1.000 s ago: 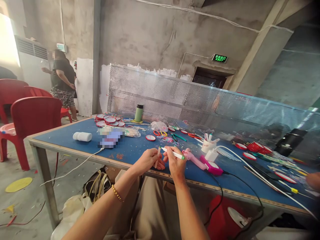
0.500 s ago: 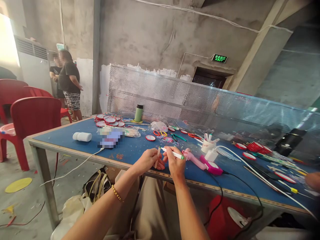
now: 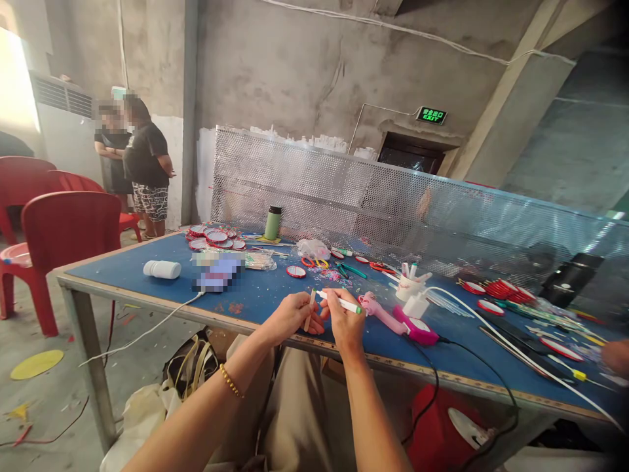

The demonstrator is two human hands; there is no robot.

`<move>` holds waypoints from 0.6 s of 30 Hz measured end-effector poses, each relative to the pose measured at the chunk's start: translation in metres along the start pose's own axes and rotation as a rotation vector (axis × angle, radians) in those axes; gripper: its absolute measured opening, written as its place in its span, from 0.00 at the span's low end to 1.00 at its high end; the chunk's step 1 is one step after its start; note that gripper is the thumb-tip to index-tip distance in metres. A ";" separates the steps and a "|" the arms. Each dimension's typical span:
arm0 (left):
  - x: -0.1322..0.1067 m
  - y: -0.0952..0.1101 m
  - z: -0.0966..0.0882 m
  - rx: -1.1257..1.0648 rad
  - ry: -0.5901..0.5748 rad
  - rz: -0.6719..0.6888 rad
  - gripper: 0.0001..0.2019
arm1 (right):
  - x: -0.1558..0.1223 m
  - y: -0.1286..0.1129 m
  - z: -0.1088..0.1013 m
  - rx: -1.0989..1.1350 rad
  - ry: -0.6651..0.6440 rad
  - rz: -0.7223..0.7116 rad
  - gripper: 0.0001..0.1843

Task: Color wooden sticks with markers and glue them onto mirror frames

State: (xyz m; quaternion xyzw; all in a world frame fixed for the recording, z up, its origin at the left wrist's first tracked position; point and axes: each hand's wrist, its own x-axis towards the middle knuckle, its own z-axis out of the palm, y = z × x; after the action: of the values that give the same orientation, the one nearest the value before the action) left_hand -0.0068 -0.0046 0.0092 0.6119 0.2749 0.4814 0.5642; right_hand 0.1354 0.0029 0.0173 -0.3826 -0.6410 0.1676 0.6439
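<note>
My left hand (image 3: 293,316) pinches a thin flat wooden stick (image 3: 310,313), held upright just above the table's front edge. A green mark shows at the stick's top end. In my right hand (image 3: 345,322) is a white marker pen (image 3: 343,301) with a green end, gripped like a pen. Its tip points left and meets or nearly meets the top of the stick; I cannot tell which. Beyond my hands, small coloured bits (image 3: 334,275) lie scattered on the blue table (image 3: 265,298). A pink hand-held device (image 3: 417,328) with a black cable rests right of my right hand.
Scissors (image 3: 314,263), green-handled pliers (image 3: 354,270), a pen cup (image 3: 409,285) and a green bottle (image 3: 272,223) stand or lie farther back. A white bottle (image 3: 162,269) lies left. A white cable (image 3: 521,351) crosses the right side. Another person's hand (image 3: 615,357) shows at the right edge.
My hands, the stick and the marker stay in place. In the background, the person in patterned shorts has shifted slightly right.
</note>
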 end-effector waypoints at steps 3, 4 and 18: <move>0.000 0.000 0.000 0.002 -0.004 0.000 0.20 | 0.001 0.000 0.001 -0.004 0.011 0.003 0.14; 0.000 0.001 0.000 0.003 -0.004 0.000 0.19 | 0.001 0.001 0.001 -0.004 0.010 0.004 0.14; -0.001 0.001 0.000 0.019 0.004 0.003 0.22 | 0.001 -0.002 0.002 0.016 -0.056 -0.017 0.13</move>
State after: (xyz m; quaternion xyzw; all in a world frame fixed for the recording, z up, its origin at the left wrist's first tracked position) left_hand -0.0068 -0.0055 0.0097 0.6167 0.2796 0.4810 0.5569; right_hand 0.1330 0.0027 0.0192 -0.3669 -0.6608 0.1780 0.6302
